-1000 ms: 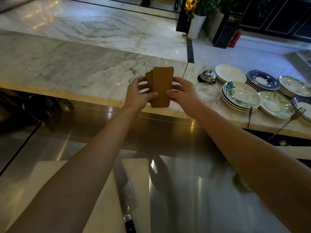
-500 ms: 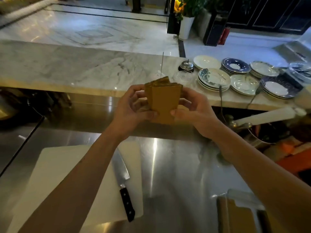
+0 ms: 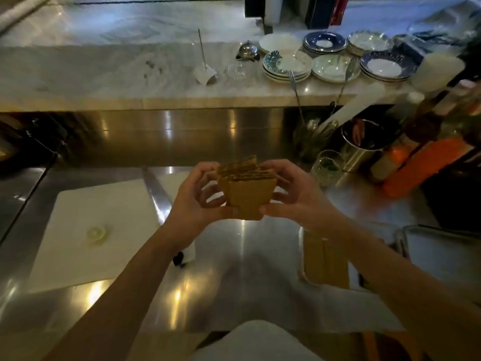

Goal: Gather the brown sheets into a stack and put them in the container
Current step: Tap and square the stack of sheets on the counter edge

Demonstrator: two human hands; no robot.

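Observation:
Both hands hold a stack of brown sheets (image 3: 246, 190) upright above the steel counter, at the middle of the head view. My left hand (image 3: 194, 201) grips the stack's left side, my right hand (image 3: 295, 196) its right side, thumbs on the near face. The sheets' top edges are slightly fanned. Low on the right sits a clear container (image 3: 324, 259) with more brown sheets lying in it, partly hidden by my right forearm.
A white cutting board (image 3: 88, 230) with a knife (image 3: 156, 196) lies to the left. On the right are a metal tray (image 3: 442, 254), a glass (image 3: 327, 166), a steel pot (image 3: 364, 145) and bottles. Plates (image 3: 286, 63) are stacked on the marble ledge behind.
My hands have carried the stack back from the marble ledge and down over the steel counter. The view has tilted down, and the container now shows under my right forearm.

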